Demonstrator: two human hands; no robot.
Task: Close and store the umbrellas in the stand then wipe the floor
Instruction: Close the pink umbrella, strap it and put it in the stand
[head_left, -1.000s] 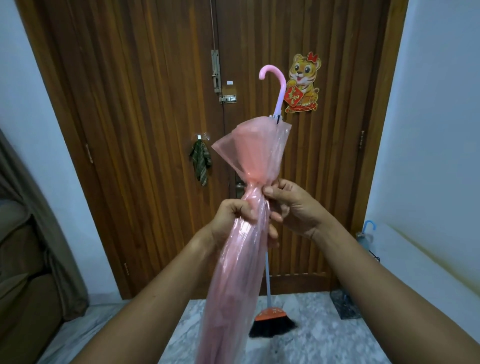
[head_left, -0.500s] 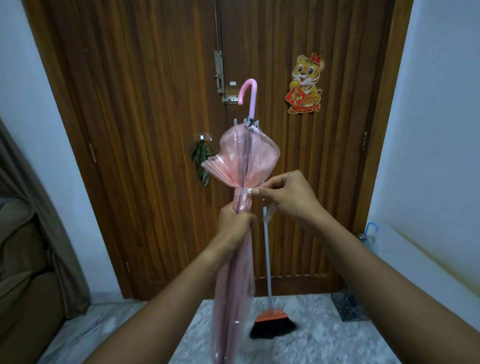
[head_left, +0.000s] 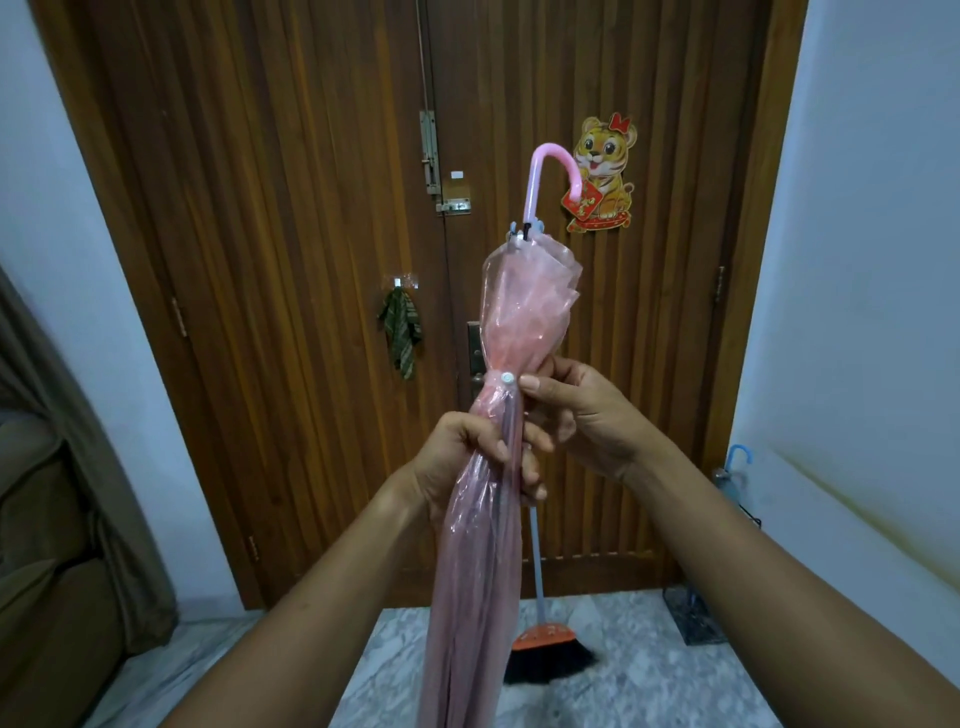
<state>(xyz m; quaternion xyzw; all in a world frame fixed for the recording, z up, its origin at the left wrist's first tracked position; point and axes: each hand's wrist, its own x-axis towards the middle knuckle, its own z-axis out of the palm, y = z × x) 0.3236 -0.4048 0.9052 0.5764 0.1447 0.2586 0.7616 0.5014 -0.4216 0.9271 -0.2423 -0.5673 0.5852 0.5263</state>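
**Pink umbrella held upright before a wooden door**

A folded pink umbrella (head_left: 485, 509) stands upright in mid-air at the centre of the view, its hooked handle (head_left: 551, 179) pointing up and its lower end running out of the bottom of the frame. The left hand (head_left: 478, 462) is wrapped tightly around the gathered canopy. Just above it, the right hand (head_left: 582, 415) pinches the folds beside a small white snap button (head_left: 507, 378), thumb pressed close to the fastener; above that point the plastic flares out loosely.

Behind the umbrella rises a dark, ribbed wooden door (head_left: 311, 260) with a metal latch (head_left: 431, 156) near its middle seam. A tiger decoration (head_left: 605, 174) is stuck on the right leaf, and a green cloth (head_left: 400, 332) hangs from a small hook on the left leaf. Pale walls (head_left: 872, 234) flank the door on both sides.

The floor (head_left: 634, 686) is grey-white marble. A broom (head_left: 545, 652) with an orange head and black bristles leans against the door, its bristles resting on the marble. In the right corner stands a dark umbrella stand (head_left: 693, 618); near it a blue-handled umbrella (head_left: 737, 462) shows by the wall, though whether it sits in the stand cannot be told. A brown sofa (head_left: 47, 571) and a curtain (head_left: 93, 467) fill the left edge.
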